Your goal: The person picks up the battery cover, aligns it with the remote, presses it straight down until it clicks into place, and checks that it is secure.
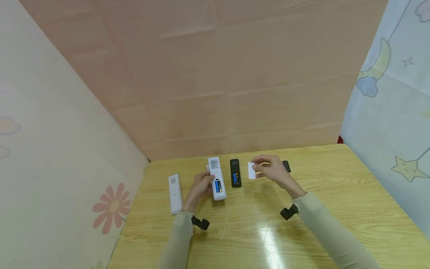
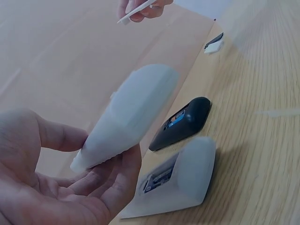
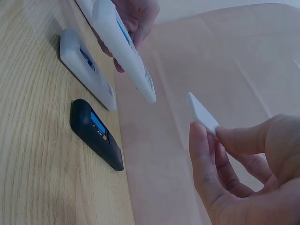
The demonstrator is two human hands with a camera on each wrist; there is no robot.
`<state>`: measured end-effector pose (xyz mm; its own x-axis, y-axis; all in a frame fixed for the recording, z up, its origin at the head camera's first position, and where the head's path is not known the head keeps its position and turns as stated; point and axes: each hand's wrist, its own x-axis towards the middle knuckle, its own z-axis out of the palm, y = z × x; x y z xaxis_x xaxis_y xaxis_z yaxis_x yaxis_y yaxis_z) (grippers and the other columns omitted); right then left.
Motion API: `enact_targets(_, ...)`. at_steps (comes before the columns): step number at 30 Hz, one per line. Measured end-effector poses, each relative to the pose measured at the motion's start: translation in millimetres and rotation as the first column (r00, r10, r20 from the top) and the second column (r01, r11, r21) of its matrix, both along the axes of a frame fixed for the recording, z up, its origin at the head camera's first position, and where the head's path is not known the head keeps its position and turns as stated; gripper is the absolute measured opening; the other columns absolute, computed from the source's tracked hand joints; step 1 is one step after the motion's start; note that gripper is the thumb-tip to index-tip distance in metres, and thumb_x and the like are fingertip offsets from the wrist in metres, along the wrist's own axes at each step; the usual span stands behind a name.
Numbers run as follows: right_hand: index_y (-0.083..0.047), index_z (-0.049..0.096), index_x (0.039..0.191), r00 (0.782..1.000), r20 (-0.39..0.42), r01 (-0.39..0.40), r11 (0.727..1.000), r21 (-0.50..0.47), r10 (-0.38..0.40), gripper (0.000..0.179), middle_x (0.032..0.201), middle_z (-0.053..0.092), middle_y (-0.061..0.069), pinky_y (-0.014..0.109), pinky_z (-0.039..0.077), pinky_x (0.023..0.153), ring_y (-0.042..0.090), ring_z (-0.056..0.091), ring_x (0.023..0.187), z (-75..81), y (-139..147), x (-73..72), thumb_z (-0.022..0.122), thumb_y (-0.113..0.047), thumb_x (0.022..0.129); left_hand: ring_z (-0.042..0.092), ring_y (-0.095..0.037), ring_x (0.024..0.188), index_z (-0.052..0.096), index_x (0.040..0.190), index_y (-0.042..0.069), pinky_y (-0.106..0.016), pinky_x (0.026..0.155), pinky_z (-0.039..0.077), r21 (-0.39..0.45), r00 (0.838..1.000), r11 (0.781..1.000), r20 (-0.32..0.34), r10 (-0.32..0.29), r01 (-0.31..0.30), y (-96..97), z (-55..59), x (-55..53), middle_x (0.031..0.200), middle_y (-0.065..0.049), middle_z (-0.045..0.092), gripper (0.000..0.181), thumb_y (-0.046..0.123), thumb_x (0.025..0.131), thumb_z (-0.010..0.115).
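In the head view, the held white remote control (image 1: 217, 175), its label (image 1: 214, 164) illegibly small, mostly hides another white remote control (image 3: 84, 70).

- Centre remote (image 1: 234, 166): on the tabletop (image 1: 336, 194), batteries (image 1: 236, 178) in its bay.
- Held remote (image 1: 215, 170): in the left grip (image 1: 200, 185), raised off the tabletop, just left of the centre remote; batteries lie in it too.
- Lower remote (image 2: 194, 176): on the tabletop beneath the held remote, just left of the centre remote.
- Outer remote (image 1: 175, 194): on the tabletop, farther left of the centre remote and nearer the person.
- Held cover (image 1: 251, 170): in the right grip (image 1: 273, 170), raised, right of the centre remote.
- Loose covers (image 1: 286, 166): together on the tabletop, farther right of the centre remote.
- Backdrop (image 1: 235, 93): behind the centre remote.
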<state>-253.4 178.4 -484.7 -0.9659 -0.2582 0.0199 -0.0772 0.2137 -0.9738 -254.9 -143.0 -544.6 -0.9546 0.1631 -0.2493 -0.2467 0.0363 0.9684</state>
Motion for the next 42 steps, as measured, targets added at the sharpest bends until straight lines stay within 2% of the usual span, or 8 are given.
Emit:
enact_targets(4,0.006,0.068,0.133,1.0,0.004,0.002,1.0,0.004,-0.002,0.031,0.127,0.064,0.029,0.04,0.067,0.079,0.026,0.073,0.097,1.0,-3,1.3,0.068,-0.007,0.105,0.075,-0.022,0.097,0.044,0.156,-0.007,-0.035,0.079,0.063,0.0,1.0,1.0,-0.011,-0.006,0.006,3.6,3.7,1.8,0.134,-0.027,0.067,0.053,0.02,0.111,0.054)
enact_targets(9,0.006,0.068,0.133,1.0,0.01,0.004,1.0,-0.005,-0.004,0.03,0.127,0.064,0.029,0.041,0.067,0.08,0.027,0.074,0.099,2.3,-7,2.6,0.068,-0.006,0.105,0.074,-0.018,0.09,0.047,0.154,-0.006,-0.031,0.074,0.061,0.007,1.0,1.0,-0.018,-0.016,0.016,8.5,8.6,3.2,0.13,-0.025,0.069,0.051,0.02,0.111,0.054)
enact_targets(19,0.005,0.068,0.132,1.0,0.0,-0.022,0.999,-0.029,0.022,0.029,0.126,0.064,0.028,0.038,0.067,0.079,0.027,0.072,0.096,1.6,-15,2.4,0.067,-0.006,0.106,0.07,-0.017,0.08,0.05,0.152,-0.005,-0.031,0.067,0.058,-0.034,0.999,0.999,-0.034,-0.025,0.024,20.7,9.5,4.5,0.118,-0.02,0.073,0.052,0.024,0.11,0.059)
enact_targets(26,0.005,0.069,0.132,1.0,0.005,-0.024,0.999,-0.024,0.024,0.029,0.125,0.065,0.027,0.039,0.067,0.079,0.027,0.072,0.096,-1.0,-16,1.8,0.068,-0.008,0.106,0.074,-0.018,0.084,0.05,0.152,-0.003,-0.032,0.07,0.06,-0.014,0.999,0.999,-0.029,-0.038,0.038,30.5,9.5,7.0,0.121,-0.02,0.074,0.052,0.027,0.11,0.058)
enact_targets(30,0.005,0.068,0.133,1.0,0.011,-0.019,1.0,-0.018,0.019,0.03,0.127,0.066,0.027,0.043,0.067,0.081,0.027,0.072,0.097,-1.1,-17,1.4,0.068,-0.008,0.106,0.075,-0.018,0.085,0.05,0.152,-0.005,-0.035,0.072,0.062,-0.002,0.998,0.999,-0.049,-0.047,0.047,36.4,9.8,6.9,0.121,-0.021,0.074,0.052,0.026,0.111,0.057)
enact_targets(37,0.005,0.069,0.133,1.0,0.009,-0.018,1.0,-0.01,0.018,0.031,0.13,0.066,0.027,0.043,0.067,0.081,0.027,0.073,0.098,0.6,-18,0.3,0.069,-0.01,0.106,0.077,-0.019,0.088,0.05,0.153,-0.005,-0.039,0.079,0.065,0.021,0.998,0.998,-0.043,-0.05,0.051,44.6,11.9,4.9,0.122,-0.022,0.074,0.051,0.023,0.111,0.056)
enact_targets(42,0.005,0.069,0.132,1.0,0.007,-0.026,1.0,-0.007,0.026,0.03,0.131,0.066,0.028,0.044,0.067,0.081,0.028,0.073,0.098,1.6,-20,-0.4,0.069,-0.01,0.106,0.076,-0.02,0.089,0.05,0.153,-0.006,-0.038,0.078,0.064,0.022,0.998,0.998,-0.042,-0.049,0.05,47.9,12.5,2.5,0.122,-0.021,0.074,0.052,0.024,0.11,0.056)
